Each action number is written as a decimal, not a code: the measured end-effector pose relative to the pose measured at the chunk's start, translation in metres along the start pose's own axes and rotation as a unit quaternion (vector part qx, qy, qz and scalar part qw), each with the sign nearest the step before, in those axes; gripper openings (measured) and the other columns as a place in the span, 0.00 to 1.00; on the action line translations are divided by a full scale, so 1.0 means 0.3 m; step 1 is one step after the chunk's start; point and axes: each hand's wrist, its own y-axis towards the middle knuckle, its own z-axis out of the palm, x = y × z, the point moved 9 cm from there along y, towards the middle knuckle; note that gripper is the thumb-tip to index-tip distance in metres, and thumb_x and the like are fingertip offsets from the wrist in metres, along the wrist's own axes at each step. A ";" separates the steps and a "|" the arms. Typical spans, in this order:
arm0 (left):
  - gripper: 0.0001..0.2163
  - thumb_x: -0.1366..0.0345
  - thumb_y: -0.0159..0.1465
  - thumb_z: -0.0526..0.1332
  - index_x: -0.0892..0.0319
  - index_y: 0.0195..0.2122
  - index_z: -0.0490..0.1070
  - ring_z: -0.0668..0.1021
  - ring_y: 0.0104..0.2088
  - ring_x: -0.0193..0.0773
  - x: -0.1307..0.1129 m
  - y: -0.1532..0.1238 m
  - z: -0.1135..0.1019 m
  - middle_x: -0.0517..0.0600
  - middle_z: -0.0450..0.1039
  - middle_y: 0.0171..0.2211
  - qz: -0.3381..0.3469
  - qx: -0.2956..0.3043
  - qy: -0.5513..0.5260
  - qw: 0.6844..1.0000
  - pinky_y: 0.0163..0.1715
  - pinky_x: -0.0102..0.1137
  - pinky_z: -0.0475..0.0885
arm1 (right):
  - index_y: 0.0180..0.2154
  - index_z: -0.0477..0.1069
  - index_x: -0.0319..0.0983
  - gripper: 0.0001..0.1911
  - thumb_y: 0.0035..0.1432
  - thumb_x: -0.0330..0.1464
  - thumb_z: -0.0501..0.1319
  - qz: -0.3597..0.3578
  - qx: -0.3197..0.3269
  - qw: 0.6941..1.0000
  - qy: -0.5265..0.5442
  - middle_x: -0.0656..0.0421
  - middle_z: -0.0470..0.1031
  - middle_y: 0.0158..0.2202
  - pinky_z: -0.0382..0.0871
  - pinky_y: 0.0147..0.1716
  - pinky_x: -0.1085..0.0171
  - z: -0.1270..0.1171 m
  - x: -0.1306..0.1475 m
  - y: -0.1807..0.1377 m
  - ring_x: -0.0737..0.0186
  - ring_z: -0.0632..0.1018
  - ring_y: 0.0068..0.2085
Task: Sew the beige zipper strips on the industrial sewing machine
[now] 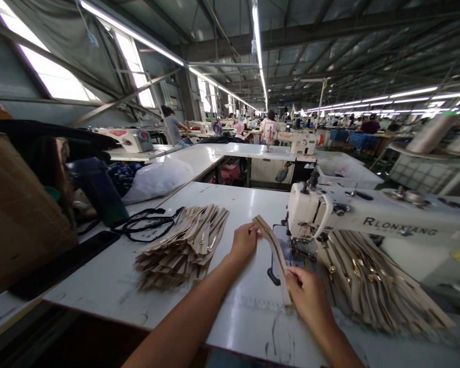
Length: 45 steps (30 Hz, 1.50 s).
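The fingers (254,233) of the left hand (244,241) are closed together on the far end of a beige zipper strip (275,250), lifting that end a little off the white worktop (249,306). The fingers (294,276) of the right hand (309,299) are clamped on the strip's near end, thumb on top. Between the two hands the strip runs slantwise, away and to the left. It lies partly over the dark plate just beside the needle end of a white industrial sewing machine (368,217), whose arm reaches off to the right and bears lettering on its side. Under and in front of that arm, just right of the right hand, lies a spread heap of beige zippers (368,281) with metal pulls. A second, fanned stack of zippers (187,240) sits near the left hand on its other side. Further left are a tangle of black straps (145,225), a flat black slab (65,263) at the worktop's edge, a dark blue container (99,190), a white plastic bag (159,179) and a brown cardboard box (19,214). Beyond stand more white tables with sewing machines, and people (172,125) sit at them far off under long ceiling lights.
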 end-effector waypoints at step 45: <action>0.10 0.67 0.67 0.59 0.59 0.44 0.79 0.75 0.45 0.43 -0.133 -0.174 0.279 0.54 0.76 0.44 0.365 0.284 0.311 0.830 0.47 0.33 0.70 | 0.47 0.76 0.39 0.18 0.63 0.24 0.50 -0.155 0.118 0.897 -0.396 0.56 0.80 0.39 0.70 0.35 0.66 -0.003 0.094 0.018 0.60 0.80 0.38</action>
